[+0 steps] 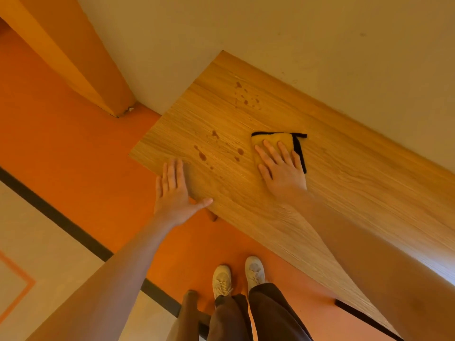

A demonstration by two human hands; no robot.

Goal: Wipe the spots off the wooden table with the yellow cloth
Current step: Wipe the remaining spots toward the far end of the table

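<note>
I take this for an indoor room, though I cannot tell whether home or public hall. A wooden table (pixel 283 205) stands flush against a plain cream wall (pixel 270 28), and below it I see a bright orange floor (pixel 61 114) bordered by a dark stripe (pixel 61 217) and paler flooring (pixel 37 237).

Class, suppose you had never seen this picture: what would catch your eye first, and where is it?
First, the yellow cloth with black edging, pressed flat under the right hand mid-table. Next, dark spots near the wall and more left of the cloth. The left hand rests open at the wooden table edge.
</note>
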